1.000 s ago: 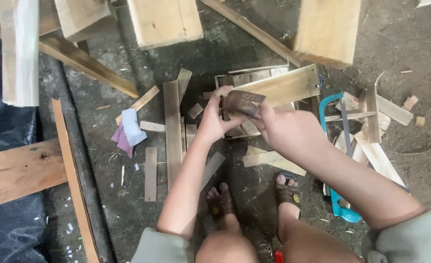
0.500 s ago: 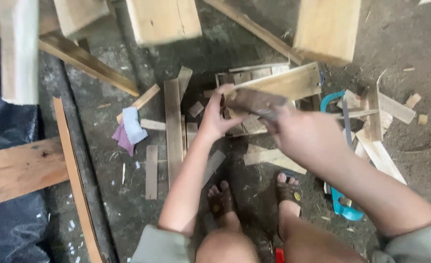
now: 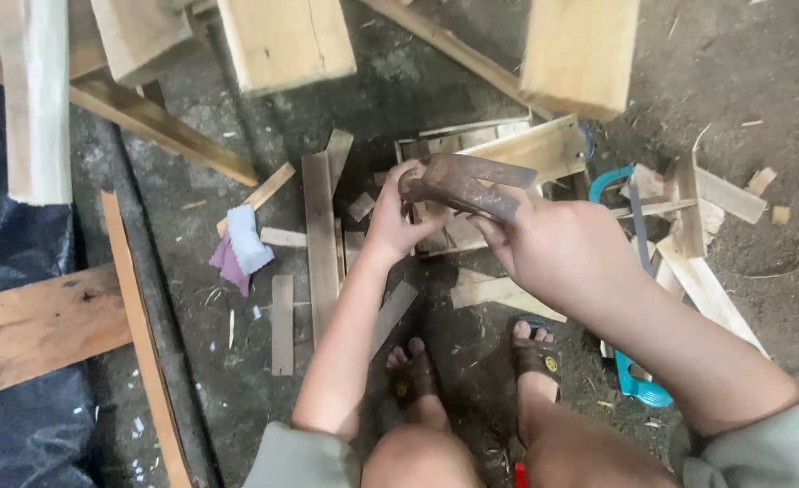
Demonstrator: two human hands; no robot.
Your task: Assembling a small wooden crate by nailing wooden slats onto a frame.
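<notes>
Far left: a black plastic sheet (image 3: 11,271) covers the floor edge, with a broad reddish plank (image 3: 42,330) lying across it and a pale board (image 3: 36,99) standing above.
Thin batten: a long narrow strip (image 3: 142,343) runs down the floor just right of the plank.
Cloth: a purple and pale blue rag (image 3: 237,246) lies on the dirt floor (image 3: 761,253), near short wood offcuts.
Upright slat: a grey flat slat (image 3: 320,239) lies lengthwise, just left of the left forearm.
Top edge: thick pale timber blocks (image 3: 286,41) sit above the work spot.
Left hand: the left hand (image 3: 397,217) reaches forward, fingers curled around the near end of a rusty metal tool head (image 3: 462,185); its grip is closed on that piece.
Task thing: the rusty metal tool head is held in the air between both hands, above a small wooden frame (image 3: 499,154) of nailed strips on the floor.
Right hand: the right hand (image 3: 566,248) wraps the other end of the tool head from below and the side; its grip is pressed onto it, thumb on top.
Feet: two sandalled feet (image 3: 535,352) are planted on the floor below the hands.
Right side: a turquoise-handled saw (image 3: 639,384) lies among scattered pale wood scraps (image 3: 711,285), partly hidden by the right forearm.
</notes>
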